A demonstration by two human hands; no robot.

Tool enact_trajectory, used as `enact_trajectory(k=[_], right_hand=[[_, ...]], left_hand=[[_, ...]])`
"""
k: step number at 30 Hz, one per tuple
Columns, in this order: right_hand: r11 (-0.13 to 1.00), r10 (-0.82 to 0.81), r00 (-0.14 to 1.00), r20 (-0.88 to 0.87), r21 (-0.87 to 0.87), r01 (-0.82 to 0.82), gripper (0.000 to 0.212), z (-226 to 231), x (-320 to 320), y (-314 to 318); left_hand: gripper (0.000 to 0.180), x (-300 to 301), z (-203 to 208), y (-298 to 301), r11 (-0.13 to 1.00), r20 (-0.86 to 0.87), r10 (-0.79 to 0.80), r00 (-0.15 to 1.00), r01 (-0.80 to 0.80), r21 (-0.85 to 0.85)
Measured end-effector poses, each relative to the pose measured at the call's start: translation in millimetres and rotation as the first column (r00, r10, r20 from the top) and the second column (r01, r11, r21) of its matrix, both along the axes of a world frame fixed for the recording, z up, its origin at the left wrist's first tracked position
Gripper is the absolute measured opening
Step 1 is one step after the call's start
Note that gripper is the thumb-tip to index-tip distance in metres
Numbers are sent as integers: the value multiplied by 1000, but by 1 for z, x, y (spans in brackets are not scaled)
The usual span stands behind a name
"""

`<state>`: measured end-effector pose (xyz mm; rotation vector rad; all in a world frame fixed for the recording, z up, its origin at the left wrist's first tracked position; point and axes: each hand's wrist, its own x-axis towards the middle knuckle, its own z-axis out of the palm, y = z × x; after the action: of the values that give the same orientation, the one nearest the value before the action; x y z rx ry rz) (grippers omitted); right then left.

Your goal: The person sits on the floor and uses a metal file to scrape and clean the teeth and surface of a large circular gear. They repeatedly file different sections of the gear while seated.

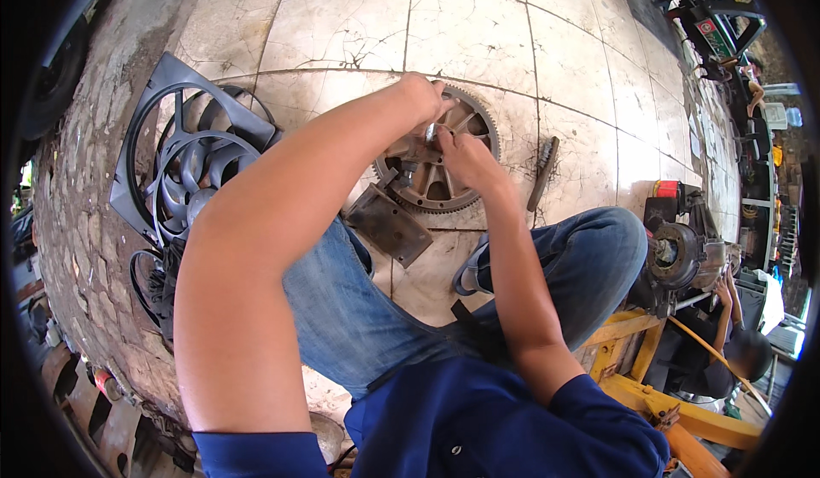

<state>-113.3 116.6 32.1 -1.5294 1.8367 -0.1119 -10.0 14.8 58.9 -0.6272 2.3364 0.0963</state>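
Observation:
A round metal flywheel with a toothed rim (488, 129) lies flat on the tiles in front of me, with spoke-like openings in its face. My left hand (421, 99) is over its far left side, fingers bent and closed. Close by, my right hand (466, 158) is closed in a pinch above the flywheel's middle. A small shiny piece (430, 133) shows between the hands; its kind and the hand holding it are unclear. Against the near left rim rests a dark, greasy metal bracket (393, 228) with a flat plate. Fingers partly hide the flywheel's hub.
Right of the flywheel lies a worn brush (543, 173). A black radiator fan and shroud (190, 149) stand to the left. Near my bent right knee are a greasy mechanical assembly (676, 252) and a yellow frame (645, 401). Another person (726, 358) works at far right.

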Motion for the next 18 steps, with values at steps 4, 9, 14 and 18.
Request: enact_trajectory(k=[4, 9, 14, 18], right_hand=[[994, -47, 998, -47, 98, 52, 44, -8, -3, -7], [987, -75, 997, -36, 139, 79, 44, -25, -6, -1], [978, -54, 998, -29, 202, 59, 44, 0, -4, 0], [998, 28, 999, 23, 62, -29, 68, 34, 6, 0]], left_hand=[[98, -2, -4, -4, 999, -7, -26, 1000, 26, -21], [109, -3, -6, 1, 998, -48, -48, 998, 46, -35], [108, -8, -8, 5, 991, -51, -108, 993, 103, -89], [98, 0, -13, -8, 995, -34, -72, 997, 70, -65]])
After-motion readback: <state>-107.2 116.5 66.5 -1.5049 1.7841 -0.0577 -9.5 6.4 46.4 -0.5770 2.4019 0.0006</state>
